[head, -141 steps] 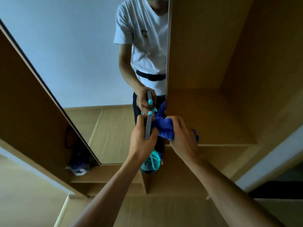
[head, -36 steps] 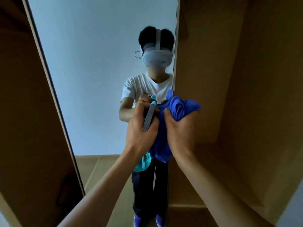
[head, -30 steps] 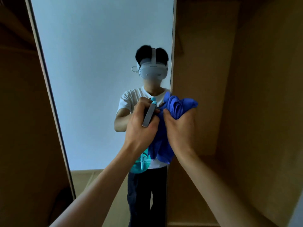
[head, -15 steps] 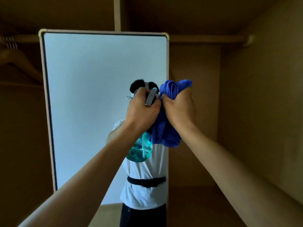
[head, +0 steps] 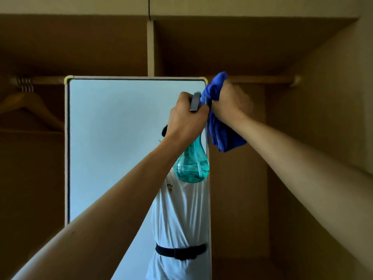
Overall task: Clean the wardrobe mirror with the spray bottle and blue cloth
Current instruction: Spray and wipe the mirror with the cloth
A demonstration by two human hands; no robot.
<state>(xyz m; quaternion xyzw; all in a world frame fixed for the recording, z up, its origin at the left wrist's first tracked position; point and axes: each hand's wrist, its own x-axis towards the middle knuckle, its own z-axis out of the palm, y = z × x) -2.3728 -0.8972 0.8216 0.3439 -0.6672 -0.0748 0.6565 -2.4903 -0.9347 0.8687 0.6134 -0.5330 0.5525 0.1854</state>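
While raised, both hands (head: 186,120) clutch bottle (head: 191,164), cloth (head: 220,128).

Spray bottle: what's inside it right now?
The spray bottle shows teal-tinted liquid in its bulb and a dip tube. The left hand covers the neck and trigger, so the top is hidden.

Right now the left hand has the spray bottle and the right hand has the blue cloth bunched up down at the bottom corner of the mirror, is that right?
Not quite. The head view shows the right hand holding the blue cloth at the top right corner of the mirror, not the bottom. The left hand does hold the spray bottle.
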